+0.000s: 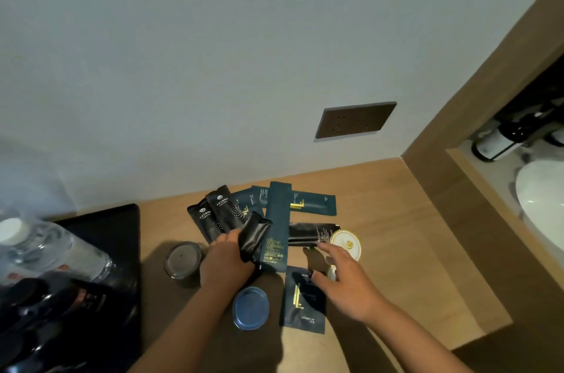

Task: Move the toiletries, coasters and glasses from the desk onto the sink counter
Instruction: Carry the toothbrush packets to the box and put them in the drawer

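A: What did the left hand [227,261] have?
B: It grasped a black sachet [253,237], lifted just above the desk [406,238].

A: And the right hand [343,278]?
B: Fingers spread and relaxed, holding nothing, over the shower-cap packet [303,302], fingertips near a white coaster [346,243].

A: The other toiletries?
B: Dark packets [305,204] lay fanned out near the wall. A grey glass [182,261] stood left of the wrist, a blue glass [251,308] between the forearms. The sink [540,201] was at far right.
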Demonstrator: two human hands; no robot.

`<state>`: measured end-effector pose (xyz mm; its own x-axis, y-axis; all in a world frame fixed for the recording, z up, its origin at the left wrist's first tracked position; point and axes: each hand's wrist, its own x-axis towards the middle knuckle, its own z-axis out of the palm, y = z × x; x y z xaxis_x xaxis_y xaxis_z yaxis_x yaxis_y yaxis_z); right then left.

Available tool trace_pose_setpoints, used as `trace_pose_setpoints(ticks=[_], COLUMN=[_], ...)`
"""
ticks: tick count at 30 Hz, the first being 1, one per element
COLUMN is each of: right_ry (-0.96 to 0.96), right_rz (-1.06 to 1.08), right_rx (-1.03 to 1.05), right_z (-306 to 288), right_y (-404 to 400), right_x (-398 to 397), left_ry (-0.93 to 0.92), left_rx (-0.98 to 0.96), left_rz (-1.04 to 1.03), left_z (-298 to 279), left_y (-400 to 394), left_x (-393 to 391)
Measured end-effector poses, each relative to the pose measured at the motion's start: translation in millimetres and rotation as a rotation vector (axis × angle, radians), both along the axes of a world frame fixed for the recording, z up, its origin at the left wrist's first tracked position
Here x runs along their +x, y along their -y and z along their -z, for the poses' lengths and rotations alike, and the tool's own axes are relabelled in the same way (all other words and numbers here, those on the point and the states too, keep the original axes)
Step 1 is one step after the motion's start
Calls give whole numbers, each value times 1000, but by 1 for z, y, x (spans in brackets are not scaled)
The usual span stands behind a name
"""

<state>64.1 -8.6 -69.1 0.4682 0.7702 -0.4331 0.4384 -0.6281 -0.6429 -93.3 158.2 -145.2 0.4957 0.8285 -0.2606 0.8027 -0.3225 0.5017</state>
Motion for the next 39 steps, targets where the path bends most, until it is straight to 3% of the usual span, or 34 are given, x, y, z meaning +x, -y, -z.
trace_pose_setpoints(ticks=[6,12,15,18,21,28,31,35,39], right_ry=[-10,-190,-402,-647,-806,-622,-469,-109,102], right_rz=[-17,34,84,110,164,145,107,158,17], right_rx=[39,240,261,280,312,298,245,187,-3], right_z=[-14,-49,-62,-70,-67,-47,-39,-11,19], right_y=[-14,-44,-55,-54,-51,-45,-42,-48,-63], right_x=[-7,-19,-31,-41,-48,-39,-17,36,71], left_ry=[370,965,1302,1495,1490,1143,1125,1037,1013], left_rx=[-100,-575,-869,-951,-927,-790,-821,-785,-736], left_rz=[-92,-316,-333,-344,-440,-420,-513,-548,-563], left_z=[-38,-115,-136,-143,-137,-122,-117,-110,-105], left_y=[-2,-10,-12,-10,-3,13,10,-1,-4], left_x=[-2,-8,-16,-19,-17,0,4,5,8])
